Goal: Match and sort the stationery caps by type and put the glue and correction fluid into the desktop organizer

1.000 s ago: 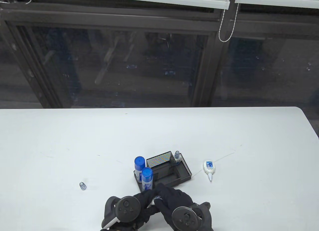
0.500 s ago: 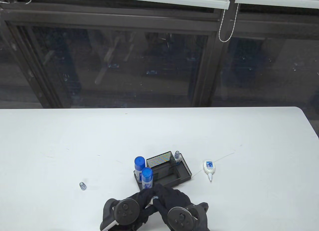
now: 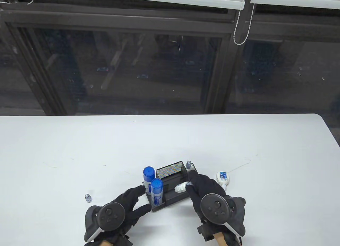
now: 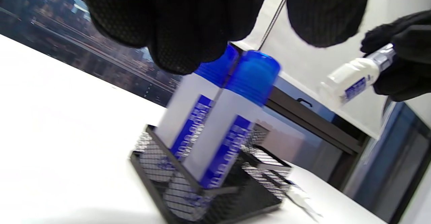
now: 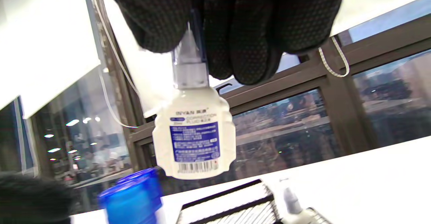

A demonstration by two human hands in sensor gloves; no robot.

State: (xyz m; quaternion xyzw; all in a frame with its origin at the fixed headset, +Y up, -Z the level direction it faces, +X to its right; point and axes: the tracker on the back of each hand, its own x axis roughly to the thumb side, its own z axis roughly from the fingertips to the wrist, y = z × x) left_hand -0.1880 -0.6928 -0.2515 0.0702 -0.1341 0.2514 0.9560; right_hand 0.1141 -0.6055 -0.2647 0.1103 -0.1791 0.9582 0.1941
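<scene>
One small white correction fluid bottle [image 3: 181, 188] with a clear cap is pinched at its cap end by the right hand [image 3: 204, 189], lying sideways just over the black mesh desktop organizer [image 3: 198, 180], while the left hand [image 3: 130, 203] rests open beside its near corner.

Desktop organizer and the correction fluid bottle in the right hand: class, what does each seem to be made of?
Desktop organizer: likely black metal mesh; fine see-through grid walls.
Correction fluid bottle: apparently white opaque plastic, smooth, slightly glossy, printed blue label, translucent cap held by the right hand.
</scene>
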